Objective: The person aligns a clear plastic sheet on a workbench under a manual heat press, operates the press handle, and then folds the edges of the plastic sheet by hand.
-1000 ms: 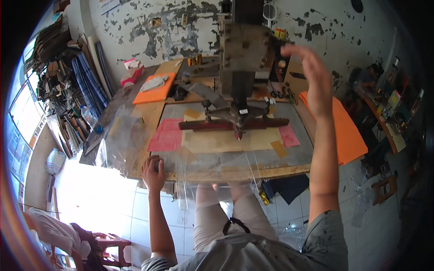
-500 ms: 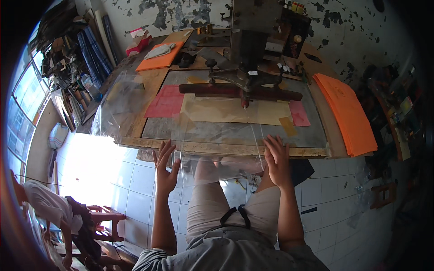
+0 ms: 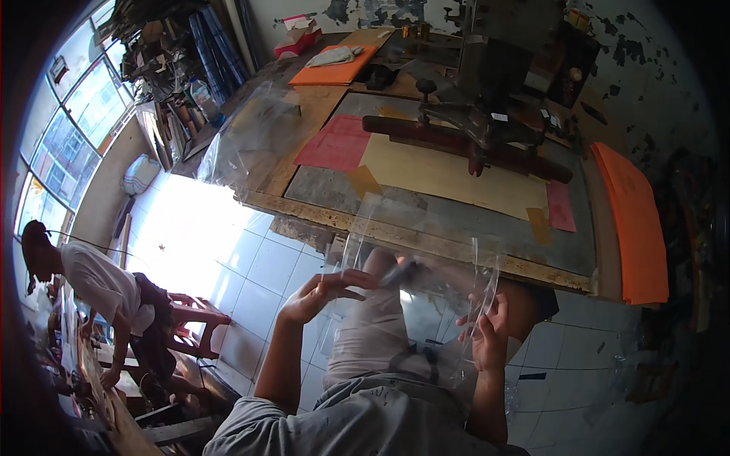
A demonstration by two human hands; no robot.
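Observation:
A clear plastic sheet (image 3: 437,304), perhaps a flat bag, hangs above my lap, its far end over the table's front edge. My right hand (image 3: 488,334) has its fingers curled around the sheet's right edge. At the sheet's left side, my left hand (image 3: 323,292) stretches its fingers to the right against the plastic; its thumb is hard to make out. Beyond, a cream paper strip (image 3: 449,171) lies on the grey board between a red sheet (image 3: 332,143) and a pink sheet (image 3: 561,205). A press's dark red bar (image 3: 468,148) spans above the strip.
Folded orange material (image 3: 627,228) lies at the table's right edge, and an orange stack (image 3: 334,67) with a pale cloth at the back left. More clear plastic (image 3: 239,148) drapes over the left corner. Another person (image 3: 106,281) bends over at the far left.
The plastic sheet has come back off the table toward my lap. My left hand has swung inward across it, and my right fingers have curled at its edge. The view has turned left.

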